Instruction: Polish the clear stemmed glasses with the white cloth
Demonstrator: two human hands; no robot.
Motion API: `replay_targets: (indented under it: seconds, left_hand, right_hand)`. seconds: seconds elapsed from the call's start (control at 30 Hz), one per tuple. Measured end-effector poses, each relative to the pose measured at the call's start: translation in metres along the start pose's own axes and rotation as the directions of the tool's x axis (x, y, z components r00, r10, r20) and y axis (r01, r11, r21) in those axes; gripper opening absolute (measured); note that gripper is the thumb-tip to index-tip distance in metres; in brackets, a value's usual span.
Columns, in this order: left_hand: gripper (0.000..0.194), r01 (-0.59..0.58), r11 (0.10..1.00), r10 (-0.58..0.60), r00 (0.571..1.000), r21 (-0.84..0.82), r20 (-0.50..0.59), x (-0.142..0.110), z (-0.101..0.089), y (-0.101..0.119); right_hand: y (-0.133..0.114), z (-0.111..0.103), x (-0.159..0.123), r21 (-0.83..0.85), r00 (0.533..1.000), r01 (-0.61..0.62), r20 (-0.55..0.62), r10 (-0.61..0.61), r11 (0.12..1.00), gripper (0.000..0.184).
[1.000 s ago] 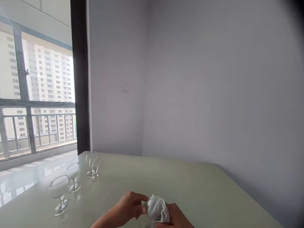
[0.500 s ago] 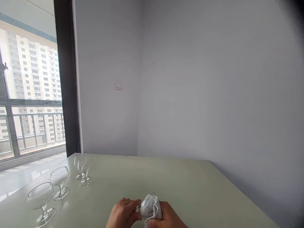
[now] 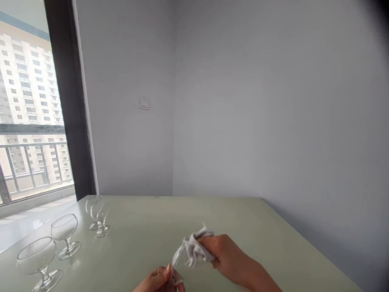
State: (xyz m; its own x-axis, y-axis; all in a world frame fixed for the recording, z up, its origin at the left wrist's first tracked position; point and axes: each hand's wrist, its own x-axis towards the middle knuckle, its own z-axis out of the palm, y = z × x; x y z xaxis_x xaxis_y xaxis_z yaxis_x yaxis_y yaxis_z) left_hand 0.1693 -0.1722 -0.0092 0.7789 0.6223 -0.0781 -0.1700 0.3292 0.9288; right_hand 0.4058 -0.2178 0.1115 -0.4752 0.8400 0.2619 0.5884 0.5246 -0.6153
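Observation:
At the near edge of the view my left hand (image 3: pixel 159 280) is closed around the stem end of a clear stemmed glass (image 3: pixel 178 256), which tilts and is partly hidden by fingers and cloth. My right hand (image 3: pixel 223 255) grips a crumpled white cloth (image 3: pixel 196 249) just right of the glass bowl. The cloth overlaps or touches the bowl; whether part of it is inside I cannot tell. Both hands are just above the pale green table (image 3: pixel 243 227).
Several clear stemmed glasses stand upright on the left: one in front (image 3: pixel 38 259), one behind it (image 3: pixel 65 231), and two close together farther back (image 3: pixel 103 211). Grey walls (image 3: pixel 243 101) rise behind the table. A window with a dark frame (image 3: pixel 65 101) is at the left.
My right hand has lifted and moved right with the cloth, which now hangs looser instead of wrapping the bowl. My left hand has gone slightly lower. The view has turned a little right.

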Motion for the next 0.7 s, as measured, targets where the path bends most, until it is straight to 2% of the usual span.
replay_targets:
  seconds: [0.07, 0.13, 0.17, 0.23, 0.3, 0.37, 0.43, 0.47, 0.5, 0.53, 0.6, 0.63, 0.67, 0.7]
  left_hand:
    - [0.051, -0.063, 0.979, 0.049, 0.996, -0.192, -0.081, 0.004, 0.003, 0.003]
    - [0.043, -0.149, 0.934, 0.089, 0.977, -0.325, -0.193, 0.005, 0.004, 0.006]
    - [0.040, -0.183, 0.916, 0.101, 0.967, -0.358, -0.236, 0.006, 0.004, 0.008]
    - [0.038, -0.213, 0.908, 0.111, 0.952, -0.361, -0.284, 0.006, 0.005, 0.009]
    - [0.039, -0.193, 0.952, 0.111, 0.941, -0.237, -0.320, 0.007, 0.006, 0.006]
    - [0.039, -0.144, 0.989, 0.150, 0.918, 0.043, -0.368, 0.007, 0.010, 0.001]
    - [0.038, -0.095, 0.952, 0.210, 0.895, 0.291, -0.394, 0.007, 0.014, -0.004]
    - [0.037, -0.083, 0.928, 0.235, 0.887, 0.364, -0.396, 0.006, 0.015, -0.006]
    - [0.037, -0.079, 0.913, 0.250, 0.883, 0.400, -0.398, 0.006, 0.017, -0.008]
    - [0.038, -0.076, 0.908, 0.256, 0.880, 0.413, -0.400, 0.006, 0.019, -0.009]
    - [0.041, -0.067, 0.859, 0.297, 0.872, 0.507, -0.388, 0.006, 0.021, -0.011]
    - [0.043, -0.057, 0.816, 0.322, 0.872, 0.575, -0.370, 0.006, 0.022, -0.012]
    - [0.044, -0.047, 0.769, 0.340, 0.875, 0.637, -0.345, 0.006, 0.023, -0.013]
    - [0.045, -0.041, 0.730, 0.347, 0.882, 0.682, -0.319, 0.006, 0.024, -0.013]
  right_hand:
    - [0.006, -0.010, 0.000, -0.091, 0.983, -0.062, -0.176, 0.046, 0.994, 0.048]
    - [0.009, -0.013, -0.002, -0.215, 0.952, -0.153, -0.293, 0.085, 0.965, 0.040]
    - [0.008, -0.012, -0.003, -0.305, 0.949, -0.153, -0.311, 0.054, 0.940, 0.036]
    - [0.003, -0.004, -0.002, -0.521, 0.952, -0.062, -0.287, -0.106, 0.851, 0.034]
    - [-0.002, 0.014, 0.004, -0.691, 0.924, 0.106, -0.198, -0.328, 0.715, 0.039]
    - [-0.004, 0.039, 0.014, -0.747, 0.851, 0.272, -0.107, -0.514, 0.607, 0.046]
    - [-0.003, 0.063, 0.025, -0.715, 0.788, 0.381, -0.080, -0.611, 0.586, 0.047]
    - [-0.003, 0.073, 0.030, -0.682, 0.790, 0.393, -0.093, -0.606, 0.617, 0.043]
    - [-0.003, 0.078, 0.035, -0.643, 0.820, 0.372, -0.111, -0.562, 0.669, 0.036]
    - [-0.004, 0.080, 0.038, -0.599, 0.868, 0.317, -0.128, -0.479, 0.735, 0.028]
    - [-0.005, 0.073, 0.043, -0.472, 0.967, 0.117, -0.146, -0.208, 0.874, 0.025]
    - [-0.004, 0.066, 0.044, -0.349, 0.989, -0.004, -0.142, -0.049, 0.937, 0.032]
    - [-0.002, 0.057, 0.046, -0.141, 0.986, -0.122, -0.133, 0.104, 0.982, 0.037]
    - [0.002, 0.050, 0.047, 0.120, 0.967, -0.221, -0.103, 0.234, 0.968, 0.040]
